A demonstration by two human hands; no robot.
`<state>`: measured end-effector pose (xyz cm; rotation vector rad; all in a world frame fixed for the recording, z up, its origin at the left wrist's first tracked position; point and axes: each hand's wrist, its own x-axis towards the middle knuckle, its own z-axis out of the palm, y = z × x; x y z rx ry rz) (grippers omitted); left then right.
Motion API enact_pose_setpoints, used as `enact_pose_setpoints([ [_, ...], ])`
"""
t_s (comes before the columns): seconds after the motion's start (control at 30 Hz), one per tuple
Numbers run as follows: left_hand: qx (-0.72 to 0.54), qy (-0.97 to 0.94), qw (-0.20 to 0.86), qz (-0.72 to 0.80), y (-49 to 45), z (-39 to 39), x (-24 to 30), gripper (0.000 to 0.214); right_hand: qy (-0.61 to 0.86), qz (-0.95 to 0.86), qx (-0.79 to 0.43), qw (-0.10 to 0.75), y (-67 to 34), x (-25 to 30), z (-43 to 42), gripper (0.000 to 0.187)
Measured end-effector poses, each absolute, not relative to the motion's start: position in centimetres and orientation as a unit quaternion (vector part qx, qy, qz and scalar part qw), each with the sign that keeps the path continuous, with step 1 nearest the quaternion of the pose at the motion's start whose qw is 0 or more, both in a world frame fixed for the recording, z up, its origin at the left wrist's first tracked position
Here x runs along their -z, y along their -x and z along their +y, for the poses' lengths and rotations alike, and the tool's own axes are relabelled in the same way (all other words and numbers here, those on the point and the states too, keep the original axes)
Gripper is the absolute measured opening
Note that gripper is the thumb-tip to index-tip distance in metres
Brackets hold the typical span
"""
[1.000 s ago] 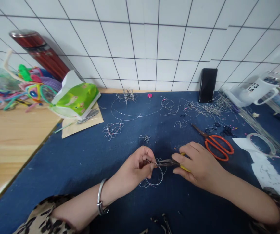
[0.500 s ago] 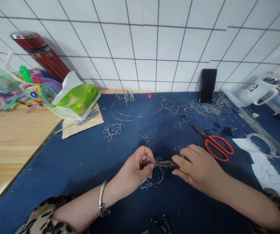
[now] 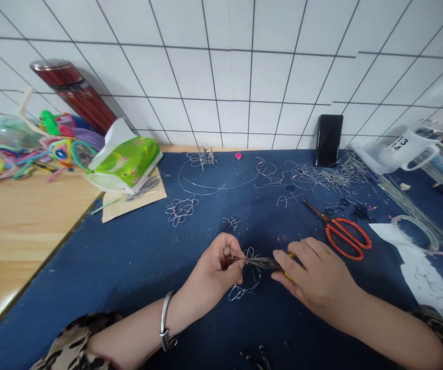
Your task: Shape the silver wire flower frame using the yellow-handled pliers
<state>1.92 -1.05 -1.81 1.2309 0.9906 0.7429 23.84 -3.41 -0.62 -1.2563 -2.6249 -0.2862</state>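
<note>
Between thumb and fingers, my left hand [image 3: 217,264] pinches a looped silver wire piece [image 3: 240,292], whose petal-like loops hang below and behind the fingertips. My right hand [image 3: 316,272] is wrapped round the yellow handle of a pair of pliers [image 3: 263,263]. The dark jaws point left and meet the wire right at my left fingertips. Where exactly the jaws bite is too small to make out. A similar wire flower [image 3: 182,210] with small pink beads lies farther back on the blue mat [image 3: 129,267]. Short wire bits [image 3: 232,223] lie just beyond my left hand.
Orange-handled scissors [image 3: 347,236] lie right of my right hand. Behind are tangled wires [image 3: 333,174], a phone [image 3: 328,140] against the tiled wall and a white mug [image 3: 410,149]. At left stand a green tissue pack [image 3: 129,162] and a red thermos [image 3: 77,97]. Dark tools [image 3: 258,357] lie at the front edge.
The view has shifted slightly, so everything sits a little lower. The wire loops below the pliers have turned a little; both hands keep their grips.
</note>
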Motion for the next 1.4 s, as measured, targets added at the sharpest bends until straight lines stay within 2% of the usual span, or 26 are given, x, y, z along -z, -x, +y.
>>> enact_pose_setpoints([
  [0.17, -0.346, -0.520, 0.651, 0.432, -2.1, -1.3, 1.9, 0.013, 0.416, -0.892, 0.134, 0.116, -23.8, 0.7, -3.7, 0.031],
  [0.9, -0.363, -0.503, 0.648, 0.443, -2.3, -1.4, 2.0, 0.014, 0.428, -0.888, 0.114, 0.121, -23.5, 1.0, -3.4, 0.026],
  [1.23, -0.358, -0.507, 0.651, 0.437, -2.2, -1.2, 1.8, 0.015, 0.445, -0.884, -0.039, 0.137, -23.7, 0.6, -2.7, 0.024],
  [1.4, -0.353, -0.514, 0.647, 0.439, -2.2, -1.2, 1.9, 0.016, 0.442, -0.883, -0.073, 0.141, -23.8, 0.5, -2.7, 0.024],
])
